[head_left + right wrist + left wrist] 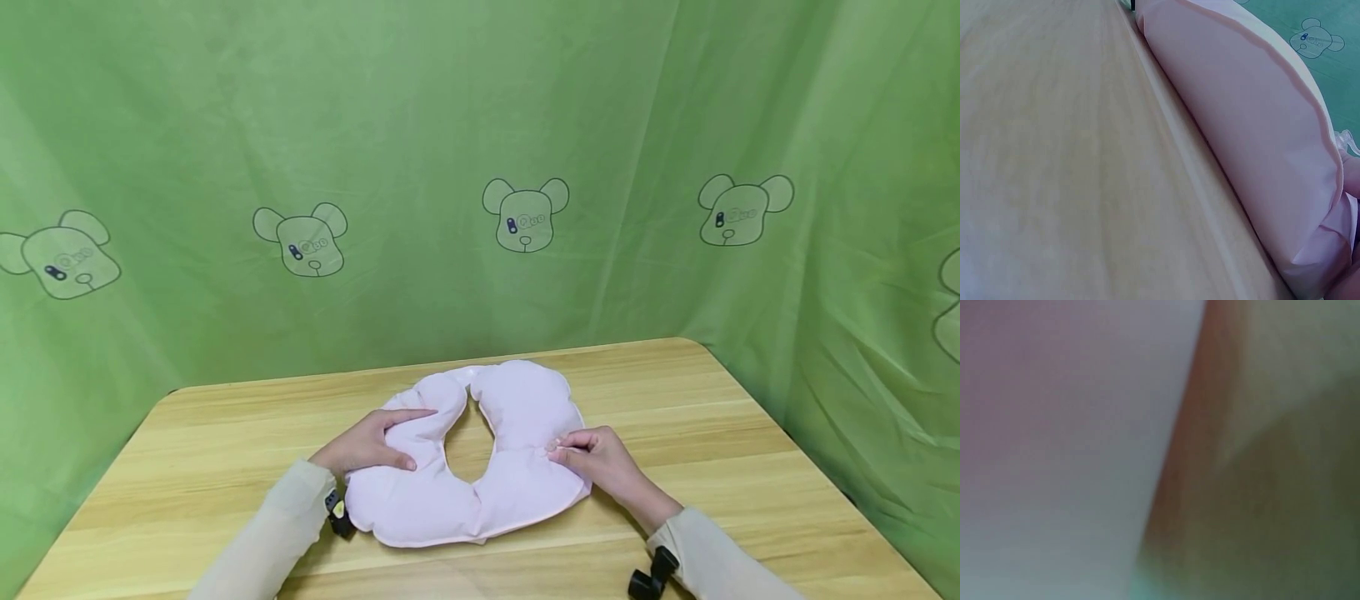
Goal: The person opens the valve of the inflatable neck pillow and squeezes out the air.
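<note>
A pale pink inflatable neck pillow [525, 408], puffed out and curved round a middle opening, lies on the wooden table [675, 400]. Over its left side rests my left hand [367, 442], thumb and forefinger stretched across the top; its other fingers are mostly hidden. On the right side, my right hand [603, 462] pinches a small clear valve [1344, 141] between thumb and forefinger. The right wrist view catches the pillow's rounded outer side and seam, with fingertips [1351, 175] by the valve. Blurred pink pillow cloth [1054, 437] fills much of the left wrist view.
A green cloth backdrop [420, 125] with bear-head prints surrounds the table at the back and sides. Black wrist straps [340, 514] sit on both cuffs, the left one close against the pillow's edge. Bare wood shows around the pillow.
</note>
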The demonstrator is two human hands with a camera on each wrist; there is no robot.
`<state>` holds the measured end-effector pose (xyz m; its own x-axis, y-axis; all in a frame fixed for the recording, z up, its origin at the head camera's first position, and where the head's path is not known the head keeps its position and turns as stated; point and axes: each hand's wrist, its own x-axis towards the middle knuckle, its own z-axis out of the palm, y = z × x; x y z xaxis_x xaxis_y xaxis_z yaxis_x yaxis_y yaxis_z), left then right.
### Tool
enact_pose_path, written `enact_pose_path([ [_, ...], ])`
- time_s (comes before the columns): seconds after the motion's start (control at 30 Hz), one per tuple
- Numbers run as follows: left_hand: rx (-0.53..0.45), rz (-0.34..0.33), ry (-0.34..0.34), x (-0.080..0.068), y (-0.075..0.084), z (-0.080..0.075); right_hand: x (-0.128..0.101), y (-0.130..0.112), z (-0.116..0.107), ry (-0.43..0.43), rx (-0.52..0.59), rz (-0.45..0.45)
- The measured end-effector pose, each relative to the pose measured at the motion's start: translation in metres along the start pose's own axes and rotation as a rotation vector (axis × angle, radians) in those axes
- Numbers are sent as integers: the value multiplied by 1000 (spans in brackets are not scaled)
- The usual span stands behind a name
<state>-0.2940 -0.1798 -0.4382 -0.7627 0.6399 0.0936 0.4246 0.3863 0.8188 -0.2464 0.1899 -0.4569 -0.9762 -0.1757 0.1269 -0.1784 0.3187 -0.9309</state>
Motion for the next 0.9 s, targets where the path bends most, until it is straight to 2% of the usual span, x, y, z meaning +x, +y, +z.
enact_pose_path([
  [0.17,0,-3,-5,0,1,0,0,1,0,-11,-6,-15],
  [0.5,20,25,-1,-1,-7,0,0,2,0,-7,4,6],
  [0.9,-4,17,6,0,-7,0,0,1,0,-10,-12,-4],
])
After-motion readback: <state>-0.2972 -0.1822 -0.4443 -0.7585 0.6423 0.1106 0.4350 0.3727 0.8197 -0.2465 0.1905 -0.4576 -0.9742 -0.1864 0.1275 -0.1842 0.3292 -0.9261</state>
